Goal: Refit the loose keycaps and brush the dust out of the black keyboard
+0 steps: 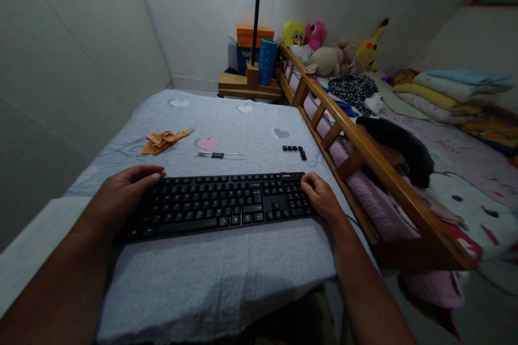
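A black keyboard (218, 199) spans the cloth-covered table in front of me, its keys facing up. My left hand (131, 188) grips its left end, with the thumb along the upper corner and the fingers partly hidden. At the other end, my right hand (321, 194) is closed around the edge beside the number pad. Several loose black keycaps (294, 149) lie beyond the keyboard on the right. A wire keycap puller (217, 156) with a black middle rests behind the keyboard. Farther left are a crumpled orange cloth (158, 142) and a small yellow-handled brush (184, 133) touching it.
A pale cover with hearts (226, 118) lies over the table. Along the right runs a wooden bed rail (348, 121), with plush toys (324, 59) and folded bedding (453, 91) beyond. A black pole (256, 11), an orange box (254, 35) and a blue roller (267, 62) stand at the back.
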`<state>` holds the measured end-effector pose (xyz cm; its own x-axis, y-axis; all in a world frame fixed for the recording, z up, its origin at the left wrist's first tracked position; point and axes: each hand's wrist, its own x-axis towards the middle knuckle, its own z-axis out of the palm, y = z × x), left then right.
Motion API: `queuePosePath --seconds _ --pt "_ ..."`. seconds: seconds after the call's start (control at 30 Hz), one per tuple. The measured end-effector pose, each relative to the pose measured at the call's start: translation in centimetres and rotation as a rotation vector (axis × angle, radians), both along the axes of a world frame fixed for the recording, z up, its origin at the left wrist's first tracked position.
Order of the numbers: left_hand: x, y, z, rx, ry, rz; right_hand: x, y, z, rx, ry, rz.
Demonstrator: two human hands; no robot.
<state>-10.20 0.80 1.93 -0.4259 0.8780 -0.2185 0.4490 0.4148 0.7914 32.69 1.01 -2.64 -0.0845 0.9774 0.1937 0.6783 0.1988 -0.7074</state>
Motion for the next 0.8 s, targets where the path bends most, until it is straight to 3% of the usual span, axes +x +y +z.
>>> queuePosePath --seconds 0.27,0.5,0.63,0.8 --pt "-1.0 0.1 -0.7 0.012 -0.011 -0.036 -0.2 0.1 -0.1 -0.028 -0.008 -0.015" --pt "-0.8 0.4 -0.6 0.007 0.001 -0.029 1.4 1.8 1.6 -0.128 -0.005 0.042" --pt "-0.6 0.2 -0.3 -0.024 -0.028 -0.009 3.0 5.1 1.9 -0.027 -0.084 -0.065" --pt "-1.1 0.2 -0.9 -0.006 -0.046 -0.036 3.6 9.7 0.1 0.02 -0.085 -0.309"
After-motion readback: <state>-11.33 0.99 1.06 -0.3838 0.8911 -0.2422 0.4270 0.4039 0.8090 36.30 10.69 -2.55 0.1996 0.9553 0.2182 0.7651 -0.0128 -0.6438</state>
